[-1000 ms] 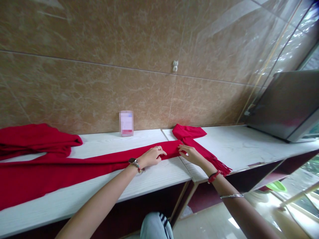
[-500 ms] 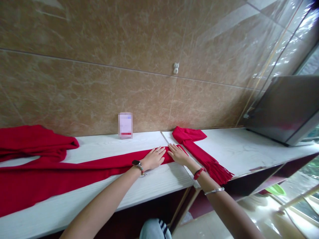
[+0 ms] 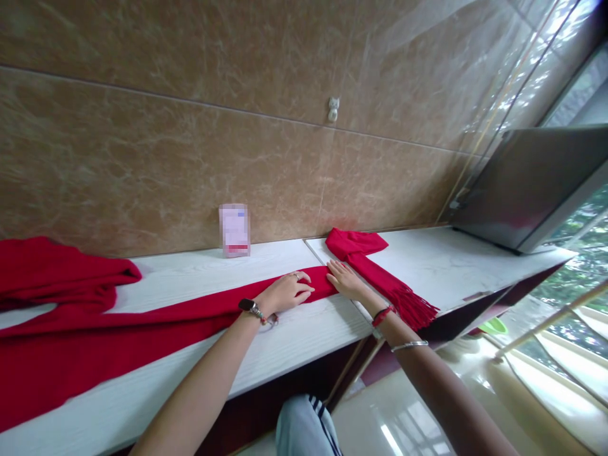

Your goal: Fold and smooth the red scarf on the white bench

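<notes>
A long red scarf (image 3: 190,320) stretches across the white counter, narrow towards the middle and wide at the left, with a bunched part at the far left. My left hand (image 3: 286,292), wearing a ring and a watch, rests on the narrow strip with its fingers apart and slightly bent. Beside it, my right hand (image 3: 346,279) lies flat over the strip near the seam, fingers stretched out. Just beyond the right hand, a folded red piece with a fringed end (image 3: 389,282) lies at an angle on the counter.
A pale, blurred card-like object (image 3: 235,231) stands against the brown tiled wall. A small white figure (image 3: 333,109) is fixed on the wall. At the right stands a large grey box-shaped object (image 3: 532,183). Dark open shelves lie below the counter's front edge (image 3: 304,364).
The view has shifted slightly. My left hand has moved a little left along the strip, its fingers now more bent. The right hand still lies at the strip's right part.
</notes>
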